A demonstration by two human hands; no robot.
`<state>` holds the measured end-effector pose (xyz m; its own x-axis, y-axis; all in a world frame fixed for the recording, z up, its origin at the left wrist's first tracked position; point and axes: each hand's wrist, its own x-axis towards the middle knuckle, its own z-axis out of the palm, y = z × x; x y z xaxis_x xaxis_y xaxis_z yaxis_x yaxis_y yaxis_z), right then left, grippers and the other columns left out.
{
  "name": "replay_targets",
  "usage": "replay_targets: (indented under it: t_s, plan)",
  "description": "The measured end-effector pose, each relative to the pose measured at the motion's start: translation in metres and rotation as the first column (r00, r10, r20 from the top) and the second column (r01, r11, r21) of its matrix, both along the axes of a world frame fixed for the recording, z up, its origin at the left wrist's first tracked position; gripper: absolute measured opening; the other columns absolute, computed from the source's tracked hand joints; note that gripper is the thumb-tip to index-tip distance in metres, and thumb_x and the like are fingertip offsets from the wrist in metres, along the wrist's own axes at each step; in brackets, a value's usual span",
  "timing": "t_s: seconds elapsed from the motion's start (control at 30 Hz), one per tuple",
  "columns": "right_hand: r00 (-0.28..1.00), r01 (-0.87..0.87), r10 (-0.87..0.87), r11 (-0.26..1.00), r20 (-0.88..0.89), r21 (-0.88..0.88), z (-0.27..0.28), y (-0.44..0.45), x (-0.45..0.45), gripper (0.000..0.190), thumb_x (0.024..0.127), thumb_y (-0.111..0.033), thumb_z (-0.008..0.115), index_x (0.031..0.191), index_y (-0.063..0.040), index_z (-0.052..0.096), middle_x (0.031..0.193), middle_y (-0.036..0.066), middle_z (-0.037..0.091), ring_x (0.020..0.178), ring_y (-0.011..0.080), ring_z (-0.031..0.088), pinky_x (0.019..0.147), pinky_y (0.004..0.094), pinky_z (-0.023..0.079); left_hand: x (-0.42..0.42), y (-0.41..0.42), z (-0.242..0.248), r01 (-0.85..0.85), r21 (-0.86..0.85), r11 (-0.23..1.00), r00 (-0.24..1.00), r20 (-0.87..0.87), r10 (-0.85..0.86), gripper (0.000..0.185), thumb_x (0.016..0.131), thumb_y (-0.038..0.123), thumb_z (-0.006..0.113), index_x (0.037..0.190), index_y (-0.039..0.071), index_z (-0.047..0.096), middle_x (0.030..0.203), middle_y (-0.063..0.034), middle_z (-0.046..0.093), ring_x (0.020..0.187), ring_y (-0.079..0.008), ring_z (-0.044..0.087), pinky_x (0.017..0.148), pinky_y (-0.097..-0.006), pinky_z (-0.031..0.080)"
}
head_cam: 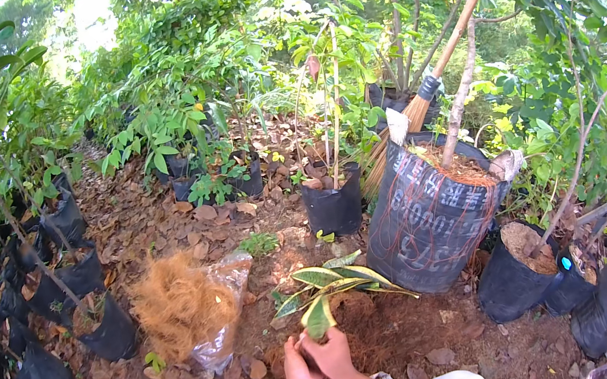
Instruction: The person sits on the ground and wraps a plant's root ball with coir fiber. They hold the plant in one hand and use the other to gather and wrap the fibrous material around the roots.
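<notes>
My left hand (299, 367) and my right hand (333, 356) meet low in the middle of the view, just beyond my knees. Between them they grip a variegated snake plant cutting (318, 316), its yellow-edged green leaf pointing away from me. The lower end of the cutting is hidden by my fingers. Just past it, more snake plants (350, 279) lie in a loose pile on the soil. Loose brown fibre (365, 331) is scattered on the ground to the right of my hands. A heap of coconut fibre (183, 302) rests at the left, partly on a clear plastic bag (235, 287).
A large black sack planter (425, 223) bearing writing stands right of the pile, a stick broom (417, 108) leaning behind it. Black grow bags (103, 331) with saplings line the left; others (514, 280) stand right. A smaller pot (334, 205) is ahead. Dry leaves (132, 219) cover the ground.
</notes>
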<state>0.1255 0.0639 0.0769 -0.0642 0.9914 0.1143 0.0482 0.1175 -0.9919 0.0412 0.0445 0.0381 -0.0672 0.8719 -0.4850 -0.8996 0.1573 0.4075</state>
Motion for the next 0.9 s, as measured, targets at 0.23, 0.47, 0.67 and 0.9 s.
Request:
replay_targets:
  t_s: [0.23, 0.47, 0.67, 0.9]
  plan:
    - [0.973, -0.014, 0.002, 0.999, -0.231, -0.05, 0.003, -0.009, -0.007, 0.037, 0.089, -0.025, 0.08, 0.114, -0.001, 0.067, 0.105, 0.012, 0.072, 0.097, 0.0199, 0.067, 0.087, 0.0347, 0.052, 0.005, -0.008, 0.002, -0.084, 0.031, 0.996, 0.995, -0.057, 0.085, 0.048, 0.105, 0.05, 0.042, 0.119, 0.011, 0.066, 0.114, -0.0077, 0.071, 0.109, -0.0247, 0.066, 0.099, -0.0416, 0.052]
    - [0.971, -0.115, -0.019, 0.837, 0.237, 0.535, 0.026, -0.003, 0.004, 0.043, 0.084, -0.023, 0.082, 0.117, 0.0, 0.068, 0.119, 0.016, 0.069, 0.112, 0.0261, 0.065, 0.099, 0.0371, 0.049, -0.005, -0.01, 0.004, -0.095, 0.136, 0.986, 0.994, -0.033, 0.1, 0.032, 0.105, 0.04, 0.046, 0.112, 0.012, 0.062, 0.104, -0.0046, 0.066, 0.099, -0.0214, 0.065, 0.093, -0.0389, 0.054]
    - [0.998, -0.05, 0.062, 0.941, -0.025, 0.335, 0.029, -0.014, 0.006, 0.017, 0.079, -0.005, 0.078, 0.092, 0.003, 0.07, 0.095, 0.013, 0.071, 0.086, 0.0239, 0.069, 0.08, 0.0329, 0.054, 0.001, -0.001, -0.032, -0.08, 0.3, 0.951, 0.995, 0.075, 0.06, 0.042, 0.107, 0.041, 0.038, 0.122, 0.009, 0.061, 0.117, -0.0097, 0.066, 0.109, -0.0258, 0.064, 0.099, -0.0418, 0.052]
    - [0.997, 0.058, -0.035, 0.937, -0.074, 0.345, 0.039, -0.008, 0.016, 0.014, 0.077, -0.002, 0.072, 0.09, 0.003, 0.068, 0.089, 0.013, 0.069, 0.081, 0.0221, 0.068, 0.076, 0.0323, 0.052, 0.018, 0.024, -0.034, -0.013, 0.364, 0.931, 0.999, 0.034, 0.001, 0.055, 0.107, 0.049, 0.034, 0.132, 0.005, 0.056, 0.122, -0.0125, 0.063, 0.115, -0.0288, 0.062, 0.102, -0.0439, 0.05]
